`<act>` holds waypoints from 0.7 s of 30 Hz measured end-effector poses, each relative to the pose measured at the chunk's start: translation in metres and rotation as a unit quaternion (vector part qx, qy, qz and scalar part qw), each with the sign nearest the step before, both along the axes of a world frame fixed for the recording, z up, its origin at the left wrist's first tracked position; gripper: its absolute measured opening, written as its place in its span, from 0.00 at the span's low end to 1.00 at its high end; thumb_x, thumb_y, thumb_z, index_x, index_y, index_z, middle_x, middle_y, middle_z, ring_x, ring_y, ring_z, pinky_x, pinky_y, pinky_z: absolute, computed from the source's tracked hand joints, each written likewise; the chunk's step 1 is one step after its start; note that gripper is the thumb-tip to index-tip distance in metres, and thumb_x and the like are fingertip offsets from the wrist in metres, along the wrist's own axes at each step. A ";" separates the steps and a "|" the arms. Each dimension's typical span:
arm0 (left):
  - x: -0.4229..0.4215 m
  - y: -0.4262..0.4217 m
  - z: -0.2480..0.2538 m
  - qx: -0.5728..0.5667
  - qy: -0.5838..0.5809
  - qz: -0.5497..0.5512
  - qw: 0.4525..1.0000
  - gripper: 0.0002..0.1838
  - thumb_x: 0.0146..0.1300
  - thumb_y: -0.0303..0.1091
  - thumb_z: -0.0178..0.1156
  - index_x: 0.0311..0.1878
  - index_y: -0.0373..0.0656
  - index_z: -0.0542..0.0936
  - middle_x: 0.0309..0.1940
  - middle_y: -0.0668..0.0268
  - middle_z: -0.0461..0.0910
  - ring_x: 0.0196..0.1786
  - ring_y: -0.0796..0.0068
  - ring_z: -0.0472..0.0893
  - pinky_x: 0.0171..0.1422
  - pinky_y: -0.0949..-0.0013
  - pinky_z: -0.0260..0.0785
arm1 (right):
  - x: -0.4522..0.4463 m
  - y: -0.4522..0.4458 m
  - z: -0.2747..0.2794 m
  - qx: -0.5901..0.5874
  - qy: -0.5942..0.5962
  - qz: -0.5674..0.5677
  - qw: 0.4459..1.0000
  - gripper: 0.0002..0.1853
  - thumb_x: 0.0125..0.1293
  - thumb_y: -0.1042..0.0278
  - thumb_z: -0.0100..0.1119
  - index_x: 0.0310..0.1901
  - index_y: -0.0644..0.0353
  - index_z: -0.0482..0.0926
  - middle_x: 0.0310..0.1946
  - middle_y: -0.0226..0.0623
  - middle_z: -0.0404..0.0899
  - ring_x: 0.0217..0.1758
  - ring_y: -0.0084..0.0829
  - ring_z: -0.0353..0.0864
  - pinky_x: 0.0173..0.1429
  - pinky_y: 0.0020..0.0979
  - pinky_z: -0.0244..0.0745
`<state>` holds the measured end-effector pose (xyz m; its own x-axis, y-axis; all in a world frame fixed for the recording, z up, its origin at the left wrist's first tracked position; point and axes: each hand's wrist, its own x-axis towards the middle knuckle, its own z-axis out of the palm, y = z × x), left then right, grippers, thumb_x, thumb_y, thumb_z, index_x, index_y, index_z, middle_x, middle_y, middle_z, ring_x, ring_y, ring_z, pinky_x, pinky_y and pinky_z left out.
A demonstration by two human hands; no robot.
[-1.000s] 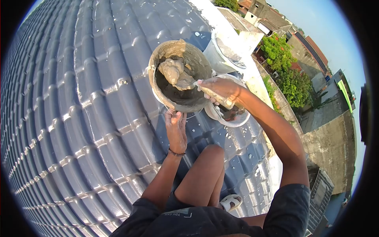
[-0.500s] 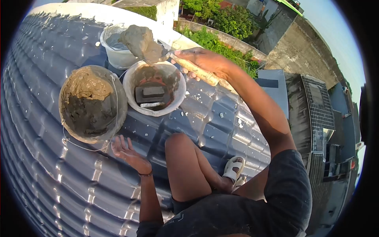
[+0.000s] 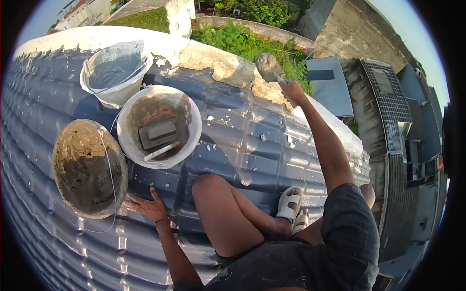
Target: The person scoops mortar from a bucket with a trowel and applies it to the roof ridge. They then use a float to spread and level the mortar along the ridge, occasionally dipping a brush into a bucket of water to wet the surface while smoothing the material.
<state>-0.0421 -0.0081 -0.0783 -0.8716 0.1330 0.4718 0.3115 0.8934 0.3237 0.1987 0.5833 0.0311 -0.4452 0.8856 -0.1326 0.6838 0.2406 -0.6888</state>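
Note:
My right hand (image 3: 292,92) grips a trowel by its handle, arm stretched out over the far edge of the roof. A lump of grey mortar (image 3: 268,66) covers the trowel's blade. My left hand (image 3: 148,207) is open, fingers spread, low beside the mortar bucket (image 3: 121,169); whether it touches the rim or the tiles I cannot tell. Wet mortar (image 3: 90,177) fills that bucket, brown at the back and dark grey in front. To its right, a white bucket (image 3: 194,128) holds a dark block-shaped float (image 3: 159,134) and a pale stick-like handle (image 3: 161,151).
Behind stands another white bucket (image 3: 114,97) with grey residue inside. Dark glazed roof tiles (image 3: 228,162) slope under me, strewn with white crumbs. A rough mortar ridge (image 3: 213,63) borders the roof, with greenery and neighbouring roofs below. My sandalled foot (image 3: 290,203) rests on the tiles.
My right hand has carried the loaded trowel away from above the buckets, out to the right over the roof edge. My left hand stays open near the mortar bucket. The view has shifted right.

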 end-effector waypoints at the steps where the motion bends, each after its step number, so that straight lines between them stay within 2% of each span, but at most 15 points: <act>1: -0.001 0.001 -0.003 -0.001 -0.004 -0.003 1.000 0.57 0.66 0.69 0.54 0.81 0.38 0.41 0.79 0.34 0.35 0.82 0.36 0.36 0.82 0.36 0.31 | 0.008 0.006 -0.015 0.033 -0.042 -0.021 0.998 0.22 0.70 0.48 0.59 0.42 0.63 0.84 0.27 0.41 0.83 0.25 0.29 0.84 0.30 0.36 0.79; 2: -0.001 0.002 -0.003 0.016 -0.001 -0.001 1.000 0.57 0.66 0.70 0.53 0.81 0.39 0.40 0.79 0.35 0.34 0.82 0.36 0.36 0.82 0.35 0.32 | 0.016 0.030 -0.052 0.141 -0.102 -0.029 0.984 0.21 0.68 0.49 0.60 0.46 0.60 0.85 0.32 0.48 0.86 0.34 0.38 0.89 0.40 0.41 0.83; 3: 0.000 0.003 -0.004 0.033 0.002 0.002 0.999 0.57 0.66 0.71 0.53 0.81 0.39 0.40 0.79 0.35 0.33 0.82 0.37 0.35 0.82 0.35 0.32 | 0.021 0.029 -0.057 0.140 -0.105 -0.030 0.984 0.21 0.68 0.49 0.60 0.46 0.60 0.85 0.32 0.48 0.86 0.34 0.38 0.89 0.40 0.41 0.83; 5: 0.001 0.004 -0.006 0.025 -0.029 0.006 0.999 0.57 0.66 0.72 0.50 0.82 0.41 0.39 0.79 0.35 0.33 0.83 0.37 0.35 0.82 0.34 0.32 | 0.030 0.018 -0.071 0.229 -0.163 -0.055 0.958 0.21 0.68 0.51 0.59 0.50 0.60 0.85 0.38 0.55 0.86 0.43 0.45 0.88 0.48 0.45 0.82; 6: 0.001 0.004 -0.007 0.030 -0.021 0.002 0.999 0.57 0.66 0.73 0.49 0.82 0.41 0.39 0.80 0.36 0.33 0.83 0.37 0.36 0.81 0.34 0.33 | 0.033 0.013 -0.074 0.218 -0.181 -0.043 0.958 0.22 0.68 0.52 0.59 0.57 0.56 0.82 0.45 0.57 0.84 0.50 0.51 0.85 0.53 0.48 0.80; 11: 0.000 0.002 -0.008 0.031 0.001 0.002 1.000 0.56 0.67 0.73 0.48 0.82 0.42 0.40 0.80 0.36 0.34 0.83 0.38 0.36 0.81 0.33 0.34 | 0.038 -0.006 -0.104 0.303 -0.200 -0.046 0.931 0.25 0.69 0.54 0.59 0.65 0.51 0.74 0.46 0.50 0.80 0.44 0.52 0.86 0.48 0.48 0.82; 13: 0.001 0.003 -0.008 0.032 0.016 0.002 0.999 0.55 0.67 0.73 0.47 0.82 0.43 0.40 0.80 0.36 0.34 0.83 0.38 0.37 0.81 0.32 0.34 | 0.042 -0.007 -0.111 0.314 -0.195 -0.057 0.927 0.25 0.69 0.54 0.59 0.66 0.49 0.73 0.48 0.49 0.79 0.47 0.51 0.85 0.47 0.48 0.82; 14: 0.000 0.003 -0.008 0.031 0.016 0.002 0.999 0.55 0.67 0.73 0.47 0.82 0.43 0.40 0.80 0.36 0.34 0.83 0.38 0.37 0.81 0.32 0.34 | 0.043 -0.007 -0.114 0.328 -0.194 -0.052 0.923 0.26 0.68 0.55 0.60 0.67 0.46 0.73 0.49 0.47 0.78 0.51 0.49 0.83 0.49 0.46 0.81; 18: 0.001 0.003 -0.007 0.028 -0.004 0.006 1.000 0.55 0.68 0.72 0.48 0.82 0.42 0.40 0.80 0.38 0.35 0.83 0.38 0.37 0.81 0.33 0.35 | 0.048 -0.006 -0.127 0.374 -0.168 -0.047 0.911 0.26 0.67 0.57 0.63 0.67 0.47 0.74 0.47 0.50 0.78 0.51 0.50 0.82 0.50 0.47 0.80; 21: 0.003 0.001 -0.009 0.023 -0.005 0.004 1.000 0.54 0.69 0.70 0.48 0.82 0.42 0.41 0.80 0.39 0.35 0.83 0.40 0.38 0.81 0.33 0.34 | 0.054 -0.009 -0.126 0.377 -0.211 -0.042 0.901 0.26 0.67 0.57 0.63 0.67 0.46 0.75 0.47 0.50 0.78 0.50 0.50 0.82 0.50 0.48 0.80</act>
